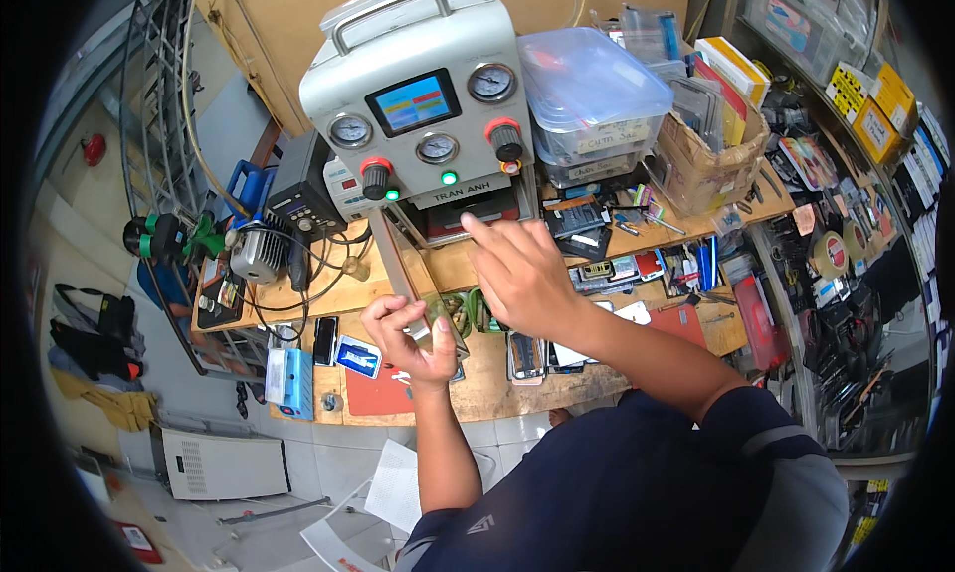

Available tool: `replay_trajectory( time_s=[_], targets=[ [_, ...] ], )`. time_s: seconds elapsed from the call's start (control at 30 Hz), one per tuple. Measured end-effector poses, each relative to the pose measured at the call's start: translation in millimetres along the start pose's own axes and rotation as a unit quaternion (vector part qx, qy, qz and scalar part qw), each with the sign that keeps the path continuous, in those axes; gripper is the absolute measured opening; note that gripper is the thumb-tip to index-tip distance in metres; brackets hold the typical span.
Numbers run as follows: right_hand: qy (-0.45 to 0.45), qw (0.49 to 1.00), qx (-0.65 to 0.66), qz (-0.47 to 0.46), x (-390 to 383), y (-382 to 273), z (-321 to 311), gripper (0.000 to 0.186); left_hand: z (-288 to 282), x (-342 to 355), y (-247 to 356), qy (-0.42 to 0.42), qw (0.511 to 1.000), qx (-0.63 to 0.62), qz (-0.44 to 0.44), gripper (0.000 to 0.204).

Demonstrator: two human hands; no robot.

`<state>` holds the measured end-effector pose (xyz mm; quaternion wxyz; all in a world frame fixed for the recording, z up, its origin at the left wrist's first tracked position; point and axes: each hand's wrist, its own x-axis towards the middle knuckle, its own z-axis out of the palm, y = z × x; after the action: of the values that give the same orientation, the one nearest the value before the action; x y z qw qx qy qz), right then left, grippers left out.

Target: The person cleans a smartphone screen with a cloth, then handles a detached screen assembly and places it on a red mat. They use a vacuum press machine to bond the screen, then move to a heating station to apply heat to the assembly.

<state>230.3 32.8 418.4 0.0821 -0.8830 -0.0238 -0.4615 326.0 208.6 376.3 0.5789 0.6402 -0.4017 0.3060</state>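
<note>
A large pale-grey machine (438, 50) with a colour screen (414, 102), pressure gauges and red-collared knobs stands before me on the upper shelf. Its low chamber (438, 224) is uncovered, with a dark flat tray (482, 217) showing inside. A hinged door panel (403, 264) swings out from the chamber's left side toward me. My left hand (408, 341) is curled at the near end of this panel, gripping it with the thumb up. In front of the chamber hovers my right hand (524, 279), index finger stretched toward the tray, other fingers loosely bent, holding nothing visible.
Clear plastic boxes (597, 95) and a cardboard box of packets (711, 139) stand right of the machine. A motor-like pump (261, 249) with cables sits at left. Phones and small tools crowd the lower bench (477, 388). A glass case (786, 293) flanks the right side.
</note>
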Motion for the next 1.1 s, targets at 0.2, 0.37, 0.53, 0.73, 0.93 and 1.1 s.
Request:
replay_trajectory(
  time_s=[0.2,0.37,0.53,0.73,0.93,1.1],
  targets=[
    [-0.109,0.972,0.112,0.177,-147.7,-24.5,-33.2,0.017,3.1,1.5,0.7,0.022,1.000,0.013,0.007,0.030],
    [-0.113,0.828,0.271,0.478,-199.4,-21.2,-93.6,0.011,31.8,-0.8,13.2,0.039,0.999,0.034,0.003,0.031],
    [0.031,0.902,0.263,0.342,-124.9,-25.6,-256.6,0.009,77.4,5.5,23.0,-0.009,0.992,0.121,0.043,0.040],
    [0.095,0.920,0.376,-0.065,-73.9,-55.0,-376.6,0.018,116.3,30.6,26.3,-0.070,0.989,0.127,0.040,0.046],
    [0.156,0.829,0.526,-0.108,-75.3,-67.0,-369.5,0.016,122.4,40.1,29.2,-0.094,0.988,0.120,0.032,0.044],
    [0.171,0.808,0.554,-0.105,-72.3,-68.9,-372.2,0.015,117.1,40.2,28.9,-0.105,0.989,0.100,0.038,0.044]
  ],
)
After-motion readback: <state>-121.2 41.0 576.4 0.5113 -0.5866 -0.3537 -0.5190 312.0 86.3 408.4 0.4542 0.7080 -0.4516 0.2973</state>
